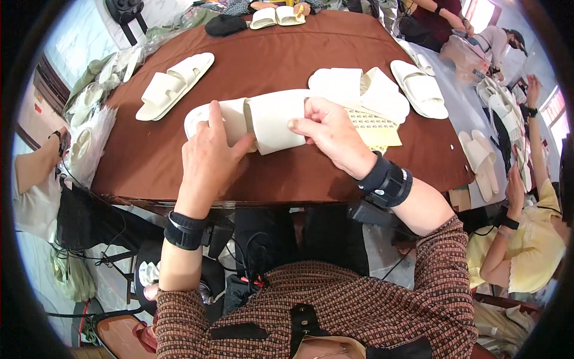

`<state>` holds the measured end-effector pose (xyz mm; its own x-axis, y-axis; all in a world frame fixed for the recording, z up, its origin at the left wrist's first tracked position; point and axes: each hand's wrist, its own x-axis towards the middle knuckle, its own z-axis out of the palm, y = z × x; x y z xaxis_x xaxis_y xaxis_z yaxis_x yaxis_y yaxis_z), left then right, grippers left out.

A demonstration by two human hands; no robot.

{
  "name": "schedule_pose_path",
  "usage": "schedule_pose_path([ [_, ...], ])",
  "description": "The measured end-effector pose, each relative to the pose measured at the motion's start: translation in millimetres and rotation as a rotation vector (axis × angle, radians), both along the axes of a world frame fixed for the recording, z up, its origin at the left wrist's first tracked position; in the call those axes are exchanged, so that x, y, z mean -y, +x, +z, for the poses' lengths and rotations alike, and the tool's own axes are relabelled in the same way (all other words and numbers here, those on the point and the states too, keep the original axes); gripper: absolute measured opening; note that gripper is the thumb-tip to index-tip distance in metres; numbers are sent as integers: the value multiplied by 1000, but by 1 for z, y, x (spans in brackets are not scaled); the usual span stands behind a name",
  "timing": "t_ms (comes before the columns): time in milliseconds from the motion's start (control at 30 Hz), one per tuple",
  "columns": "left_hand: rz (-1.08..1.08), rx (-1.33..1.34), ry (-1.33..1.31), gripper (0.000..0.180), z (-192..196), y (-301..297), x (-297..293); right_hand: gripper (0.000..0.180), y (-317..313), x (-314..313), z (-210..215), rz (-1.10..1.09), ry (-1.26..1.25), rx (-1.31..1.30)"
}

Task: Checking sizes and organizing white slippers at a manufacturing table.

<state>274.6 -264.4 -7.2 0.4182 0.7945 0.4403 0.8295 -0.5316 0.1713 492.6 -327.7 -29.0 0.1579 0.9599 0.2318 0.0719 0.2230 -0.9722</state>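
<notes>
White slide sandal [278, 124] is over the near side of the brown table [299, 182]. Right hand [336, 130] has one end pinched, left hand [209, 157] is touching the other, can't tell if that grip's closed tbh.

On my brown-covered table [269, 63], near the far edge, I see a black object [226, 25], off to its left a black chair [124, 10], to my right a co-worker in yellow [529, 251], low on my left a greenish bag [75, 275]
</notes>
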Motion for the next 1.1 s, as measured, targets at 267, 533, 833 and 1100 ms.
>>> schedule_pose_path([
  [267, -115, 106, 39, 65, 8, -17, 6, 17, 14, -5, 4, 17, -8, -101],
  [533, -299, 430, 268, 33, 24, -45, 10, 12, 65, 15, 52, -101, 128, -230],
  [833, -246, 283, 149, 12, -43, -91, -24, 16, 177, 50, 86, -431, 278, -179],
  [1100, -208, 195, 145, 8, -65, -91, -27, 18, 229, 53, 66, -657, 289, -390],
])
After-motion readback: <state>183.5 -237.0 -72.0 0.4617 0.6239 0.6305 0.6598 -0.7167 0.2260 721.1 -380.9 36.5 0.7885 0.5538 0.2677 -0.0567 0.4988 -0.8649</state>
